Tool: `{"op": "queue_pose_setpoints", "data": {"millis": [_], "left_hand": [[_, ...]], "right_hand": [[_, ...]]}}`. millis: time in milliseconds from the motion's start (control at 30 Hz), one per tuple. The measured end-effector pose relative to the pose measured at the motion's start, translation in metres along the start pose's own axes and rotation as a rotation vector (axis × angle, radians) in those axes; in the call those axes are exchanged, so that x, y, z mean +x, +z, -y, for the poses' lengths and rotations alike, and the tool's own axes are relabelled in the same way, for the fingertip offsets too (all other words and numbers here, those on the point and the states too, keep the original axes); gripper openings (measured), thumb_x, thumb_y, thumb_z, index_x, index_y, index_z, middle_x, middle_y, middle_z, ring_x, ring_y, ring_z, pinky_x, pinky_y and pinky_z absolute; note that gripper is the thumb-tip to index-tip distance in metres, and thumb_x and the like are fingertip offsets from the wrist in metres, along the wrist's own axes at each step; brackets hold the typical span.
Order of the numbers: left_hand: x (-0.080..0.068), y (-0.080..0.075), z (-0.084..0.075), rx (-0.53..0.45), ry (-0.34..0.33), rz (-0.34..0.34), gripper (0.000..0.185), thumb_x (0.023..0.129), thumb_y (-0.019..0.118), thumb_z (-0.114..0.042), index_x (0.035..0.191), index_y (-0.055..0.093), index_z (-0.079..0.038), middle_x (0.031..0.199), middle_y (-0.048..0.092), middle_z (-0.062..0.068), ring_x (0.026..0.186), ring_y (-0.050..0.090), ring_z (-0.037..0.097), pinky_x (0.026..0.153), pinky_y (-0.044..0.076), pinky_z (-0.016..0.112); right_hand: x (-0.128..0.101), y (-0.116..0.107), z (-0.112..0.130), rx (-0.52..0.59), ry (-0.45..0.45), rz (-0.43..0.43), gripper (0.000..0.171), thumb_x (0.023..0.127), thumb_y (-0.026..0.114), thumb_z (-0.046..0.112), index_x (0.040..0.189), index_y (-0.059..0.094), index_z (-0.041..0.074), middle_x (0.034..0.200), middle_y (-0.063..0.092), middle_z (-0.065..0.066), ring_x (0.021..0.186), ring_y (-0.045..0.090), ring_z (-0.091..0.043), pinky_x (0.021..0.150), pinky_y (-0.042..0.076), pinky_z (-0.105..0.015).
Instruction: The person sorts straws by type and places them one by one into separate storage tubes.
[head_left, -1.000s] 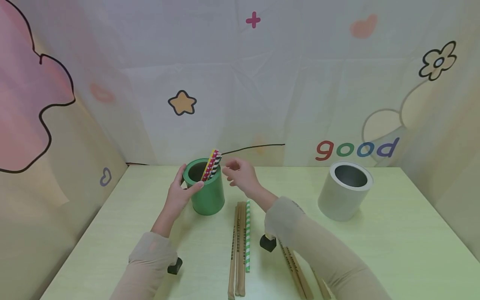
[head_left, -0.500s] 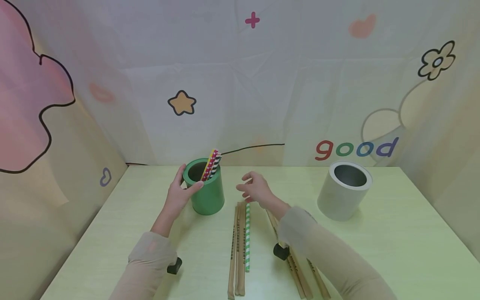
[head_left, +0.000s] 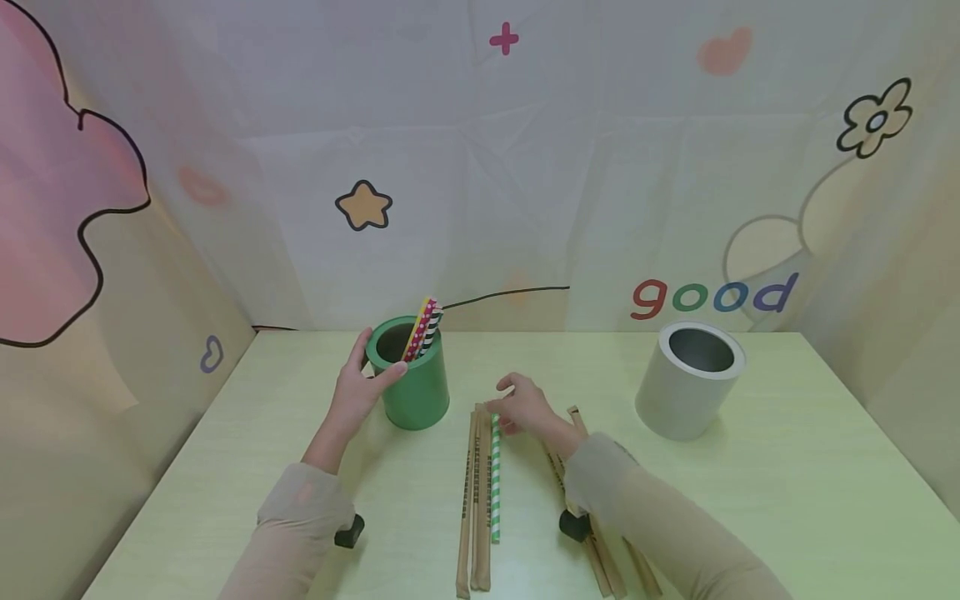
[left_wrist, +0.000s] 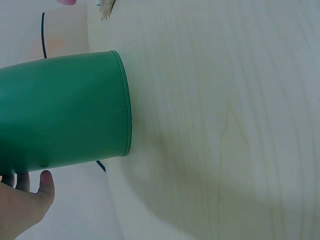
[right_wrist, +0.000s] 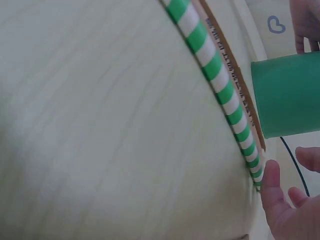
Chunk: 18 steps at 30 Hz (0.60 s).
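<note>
My left hand (head_left: 358, 390) grips the side of a green cup (head_left: 417, 390) that stands upright on the table; in the left wrist view the cup (left_wrist: 65, 110) fills the left side, above my palm (left_wrist: 25, 206). Several patterned straws (head_left: 425, 327) lean inside the cup. My right hand (head_left: 523, 406) hovers low over the far end of a green-and-white striped straw (head_left: 495, 479) lying on the table. In the right wrist view my thumb (right_wrist: 272, 187) is right beside that straw's (right_wrist: 220, 80) tip, with the other fingers held apart from it.
Two brown paper-wrapped straws (head_left: 474, 500) lie just left of the striped one, and more wrapped straws (head_left: 596, 542) lie under my right forearm. A grey cup (head_left: 690, 382) stands at the right. Patterned cloth walls close in the pale table (head_left: 787, 483).
My right hand has drawn back from beside the green cup and come down to the far end of the striped straw. My left hand has stayed on the cup.
</note>
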<state>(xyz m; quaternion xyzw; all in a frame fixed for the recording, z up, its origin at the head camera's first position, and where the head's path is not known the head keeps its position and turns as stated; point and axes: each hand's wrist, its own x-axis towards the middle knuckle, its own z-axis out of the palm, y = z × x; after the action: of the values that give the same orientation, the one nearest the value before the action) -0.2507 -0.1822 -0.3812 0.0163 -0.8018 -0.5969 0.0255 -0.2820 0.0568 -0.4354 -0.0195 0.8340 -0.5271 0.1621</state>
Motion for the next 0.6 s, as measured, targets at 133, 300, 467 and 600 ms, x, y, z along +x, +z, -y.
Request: {"op": "queue_pose_setpoints", "data": {"millis": [133, 300, 467, 600], "left_hand": [[-0.001, 0.0, -0.001, -0.001, 0.003, 0.001, 0.08, 0.083, 0.06, -0.027, 0.143, 0.008, -0.015, 0.149, 0.01, 0.005, 0.137, 0.008, 0.028, 0.106, 0.022, 0.046], [-0.002, 0.0, -0.001, -0.005, -0.001, 0.003, 0.081, 0.083, 0.06, -0.027, 0.143, 0.007, -0.016, 0.149, 0.01, 0.005, 0.137, 0.007, 0.028, 0.106, 0.022, 0.047], [-0.001, 0.0, 0.0, -0.004, -0.002, 0.006, 0.081, 0.083, 0.06, -0.027, 0.143, 0.006, -0.014, 0.149, 0.009, 0.006, 0.137, 0.006, 0.027, 0.106, 0.022, 0.048], [0.007, -0.001, 0.011, -0.002, 0.002, 0.005, 0.083, 0.083, 0.061, -0.029, 0.143, 0.006, -0.017, 0.149, 0.01, 0.005, 0.137, 0.007, 0.026, 0.106, 0.022, 0.048]], "right_hand": [[-0.001, 0.003, -0.007, -0.04, 0.004, 0.004, 0.035, 0.081, 0.061, 0.012, 0.11, 0.045, 0.0, 0.084, 0.054, -0.01, 0.055, 0.056, -0.017, 0.05, 0.05, -0.026], [-0.004, 0.005, -0.012, -0.058, 0.011, 0.006, 0.034, 0.079, 0.061, 0.009, 0.109, 0.046, 0.001, 0.081, 0.054, -0.009, 0.052, 0.054, -0.014, 0.047, 0.049, -0.024], [-0.007, 0.008, -0.014, -0.102, -0.002, -0.007, 0.036, 0.078, 0.063, 0.008, 0.11, 0.047, 0.0, 0.077, 0.055, -0.01, 0.05, 0.054, -0.014, 0.045, 0.049, -0.024], [-0.012, 0.01, -0.014, -0.157, -0.022, -0.002, 0.039, 0.077, 0.064, 0.008, 0.112, 0.048, -0.001, 0.073, 0.057, -0.009, 0.05, 0.054, -0.014, 0.046, 0.049, -0.024]]}}
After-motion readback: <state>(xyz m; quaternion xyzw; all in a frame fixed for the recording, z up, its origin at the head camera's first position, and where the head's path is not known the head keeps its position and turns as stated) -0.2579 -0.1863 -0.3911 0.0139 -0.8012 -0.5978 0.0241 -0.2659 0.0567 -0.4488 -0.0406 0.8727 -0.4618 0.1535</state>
